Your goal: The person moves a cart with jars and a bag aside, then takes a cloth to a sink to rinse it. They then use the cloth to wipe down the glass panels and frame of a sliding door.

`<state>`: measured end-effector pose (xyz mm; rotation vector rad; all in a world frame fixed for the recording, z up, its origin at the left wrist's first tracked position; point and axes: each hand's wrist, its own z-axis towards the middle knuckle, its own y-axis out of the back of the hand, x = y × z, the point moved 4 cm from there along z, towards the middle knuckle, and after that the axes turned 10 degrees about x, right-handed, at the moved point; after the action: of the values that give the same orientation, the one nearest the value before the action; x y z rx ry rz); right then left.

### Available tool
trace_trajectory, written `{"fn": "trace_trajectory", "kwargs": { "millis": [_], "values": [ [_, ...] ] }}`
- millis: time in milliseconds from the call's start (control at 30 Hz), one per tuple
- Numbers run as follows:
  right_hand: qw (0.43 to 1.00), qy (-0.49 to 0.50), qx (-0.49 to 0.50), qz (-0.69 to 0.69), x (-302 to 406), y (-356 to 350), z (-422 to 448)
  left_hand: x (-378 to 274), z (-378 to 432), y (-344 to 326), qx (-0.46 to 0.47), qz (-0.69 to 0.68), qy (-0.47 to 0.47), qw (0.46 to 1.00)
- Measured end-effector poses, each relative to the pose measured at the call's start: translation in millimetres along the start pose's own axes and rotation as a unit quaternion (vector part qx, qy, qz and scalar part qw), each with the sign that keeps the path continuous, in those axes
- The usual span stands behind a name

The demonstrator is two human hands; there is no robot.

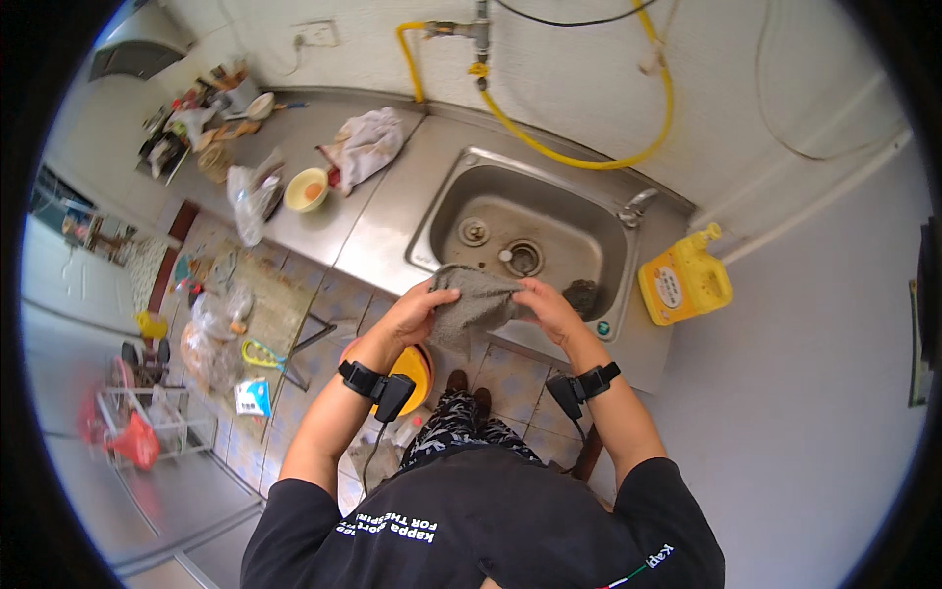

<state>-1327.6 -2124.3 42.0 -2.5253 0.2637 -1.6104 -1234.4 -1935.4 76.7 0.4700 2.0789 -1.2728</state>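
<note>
A grey cloth [471, 305] is stretched between my two hands, above the front edge of the steel sink. My left hand [418, 313] grips its left end, thumb on top. The right end is pinched in my right hand [544, 305]. Below and beyond lies the sink basin [478, 200], holding a metal drain strainer [473, 231], a small white round thing [505, 255] near the drain hole and a dark scouring pad [581, 296] at the right. A small metal faucet [637, 206] stands at the basin's back right corner.
Right of the sink stands a yellow detergent jug [684, 276]. Left on the steel counter are a crumpled cloth [366, 147], a bowl with an egg [306, 190] and a plastic bag [254, 195]. A folding table [283, 294] with bags and a yellow bucket [412, 379] stand below.
</note>
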Motion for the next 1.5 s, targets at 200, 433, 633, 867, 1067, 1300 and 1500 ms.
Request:
{"fn": "trace_trajectory", "kwargs": {
  "millis": [200,433,633,867,1067,1300,1500],
  "values": [
    [0.948,0.049,-0.059,0.308,27.0,44.3,0.1,7.2,76.6,0.2,0.039,-0.057,0.077,0.995],
    [0.982,0.000,-0.071,0.172,43.3,78.9,25.0,12.0,167.8,-19.8,0.062,0.008,0.040,0.997],
    [0.937,0.045,-0.336,0.086,6.2,215.9,13.7,7.7,221.5,-37.0,0.023,-0.008,0.091,0.996],
    [0.899,0.105,-0.411,0.106,-3.6,283.1,63.4,50.8,298.3,-26.3,-0.014,0.008,0.125,0.992],
    [0.886,0.213,-0.391,0.134,-19.3,308.9,96.4,79.4,342.0,-12.0,-0.056,-0.009,0.124,0.991],
    [0.879,0.216,-0.418,0.080,-26.2,295.3,87.2,80.9,356.9,-36.2,-0.059,-0.003,0.117,0.991],
    [0.865,-0.009,-0.314,0.392,-51.6,238.2,57.9,79.8,349.7,-55.2,-0.098,-0.012,0.143,0.985]
  ]
}}
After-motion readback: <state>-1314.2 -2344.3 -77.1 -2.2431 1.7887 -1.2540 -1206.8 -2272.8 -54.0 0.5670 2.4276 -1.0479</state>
